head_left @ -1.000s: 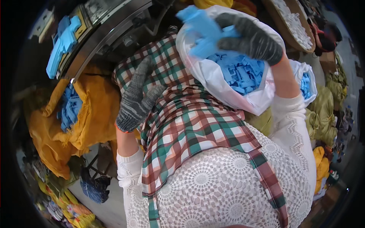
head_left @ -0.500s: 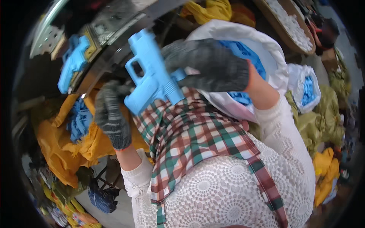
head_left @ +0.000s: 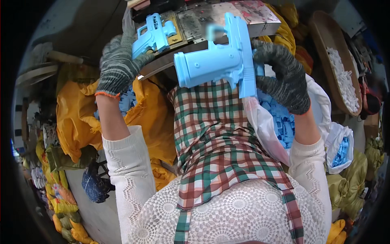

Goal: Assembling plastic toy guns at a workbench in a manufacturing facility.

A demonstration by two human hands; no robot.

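Over the checked apron, the knit-gloved right grip, partly hidden, is grasping a smooth blue toy gun. Beyond, the left grip is touching a second gun at the worktop, its hold unclear.

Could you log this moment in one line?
Left grip: at toy gun | right grip: holding second toy gun | nearby: yellow sack, white sack

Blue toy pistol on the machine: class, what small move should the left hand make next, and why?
Probably the left hand should ease that toy pistol off the yellow plate: its thumb sits at the grip, and the right hand holds a second blue pistol close by.
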